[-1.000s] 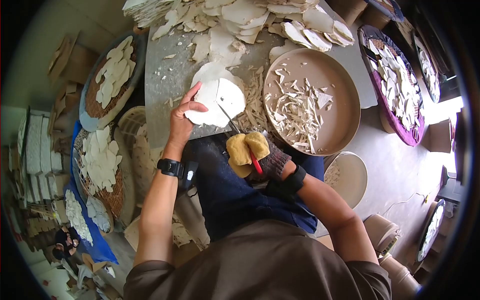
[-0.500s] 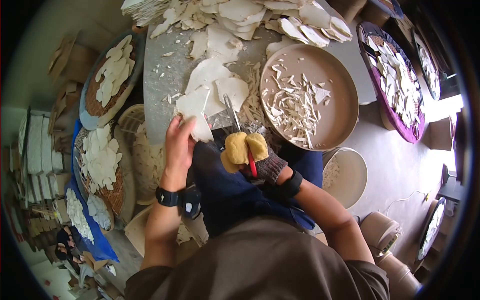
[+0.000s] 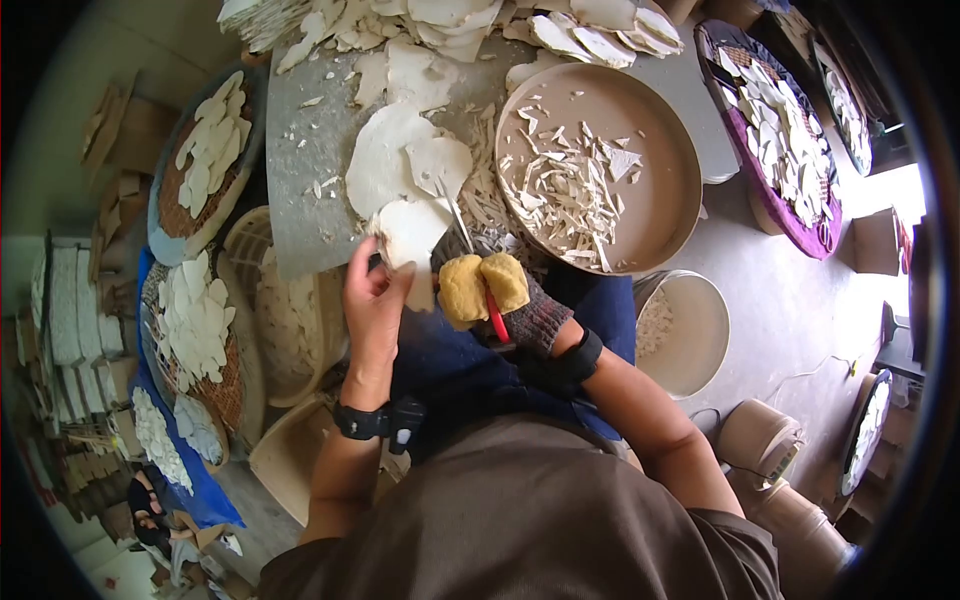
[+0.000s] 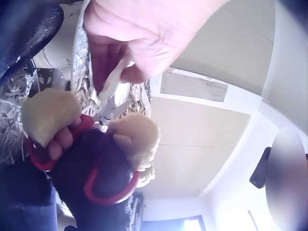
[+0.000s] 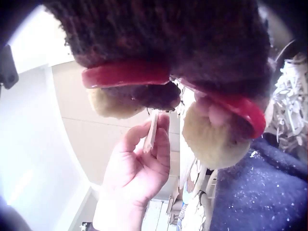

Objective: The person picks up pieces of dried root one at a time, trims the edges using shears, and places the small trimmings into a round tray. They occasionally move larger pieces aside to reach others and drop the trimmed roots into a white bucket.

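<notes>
Two things are held: a white slice [image 3: 412, 230], pinched by the left hand [image 3: 372, 292] over the near edge of the worktop [image 3: 305, 225], and padded, red-handled scissors [image 3: 497, 318], gripped by the gloved right hand [image 3: 534, 316], blades just beside the slice.

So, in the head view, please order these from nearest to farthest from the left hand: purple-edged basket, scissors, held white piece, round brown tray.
From the left hand:
1. Held white piece, in its grip.
2. Scissors, to the right, in the right hand.
3. Round brown tray, farther right.
4. Purple-edged basket, far right.
</notes>
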`<action>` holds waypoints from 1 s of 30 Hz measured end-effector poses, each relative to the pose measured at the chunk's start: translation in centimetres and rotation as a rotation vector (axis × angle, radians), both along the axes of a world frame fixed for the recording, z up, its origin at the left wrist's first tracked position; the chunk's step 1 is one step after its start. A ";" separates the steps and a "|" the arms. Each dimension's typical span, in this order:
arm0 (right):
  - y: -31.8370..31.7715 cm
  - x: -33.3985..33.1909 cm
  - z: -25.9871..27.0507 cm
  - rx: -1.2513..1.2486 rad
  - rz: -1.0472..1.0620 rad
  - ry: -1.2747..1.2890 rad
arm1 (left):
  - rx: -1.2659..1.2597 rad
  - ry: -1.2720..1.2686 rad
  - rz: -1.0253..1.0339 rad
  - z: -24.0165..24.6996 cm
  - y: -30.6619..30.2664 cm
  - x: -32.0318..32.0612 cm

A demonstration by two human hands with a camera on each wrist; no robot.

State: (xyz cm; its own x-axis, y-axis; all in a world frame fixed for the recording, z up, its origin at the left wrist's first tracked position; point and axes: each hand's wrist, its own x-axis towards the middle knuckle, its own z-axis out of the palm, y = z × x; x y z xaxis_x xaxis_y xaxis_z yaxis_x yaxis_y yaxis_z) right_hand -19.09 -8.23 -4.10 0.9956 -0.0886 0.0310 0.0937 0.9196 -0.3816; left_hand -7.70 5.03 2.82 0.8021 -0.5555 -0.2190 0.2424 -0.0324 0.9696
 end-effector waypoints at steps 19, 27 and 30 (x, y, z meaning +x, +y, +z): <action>0.4 -1.0 1.4 -0.412 0.078 0.039 | 0.081 0.094 -0.058 0.8 0.9 3.5; 0.0 -2.0 2.1 -0.574 0.143 0.197 | 0.089 0.068 -0.098 1.0 0.8 3.9; 0.3 -2.0 1.7 -0.588 0.071 0.135 | 0.124 0.074 -0.200 1.6 0.8 4.0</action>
State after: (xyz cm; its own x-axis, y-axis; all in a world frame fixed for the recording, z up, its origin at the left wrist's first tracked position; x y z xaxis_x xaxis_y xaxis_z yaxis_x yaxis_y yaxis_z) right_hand -21.09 -7.96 -2.43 0.9970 -0.0277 -0.0723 -0.0450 0.5529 -0.8320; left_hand -3.65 5.85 4.46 0.6583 -0.6667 -0.3495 0.2895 -0.2044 0.9351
